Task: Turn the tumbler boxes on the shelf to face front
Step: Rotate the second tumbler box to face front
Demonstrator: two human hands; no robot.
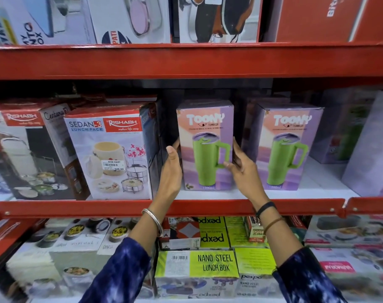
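Observation:
Two pink-and-purple Toony tumbler boxes stand on the middle shelf, each printed with a green mug and facing front. The left tumbler box sits between my hands. My left hand lies flat against its left side, fingers pointing up. My right hand grips its right edge, thumb on the front face. The right tumbler box stands untouched beside it. Further right, a purple tumbler box and another purple box are turned sideways at an angle.
A Sedan-3 lunch pack box stands close on the left of my left hand. A red shelf rail runs along the front edge, and a red beam hangs overhead. Nano Steel lunch boxes fill the shelf below.

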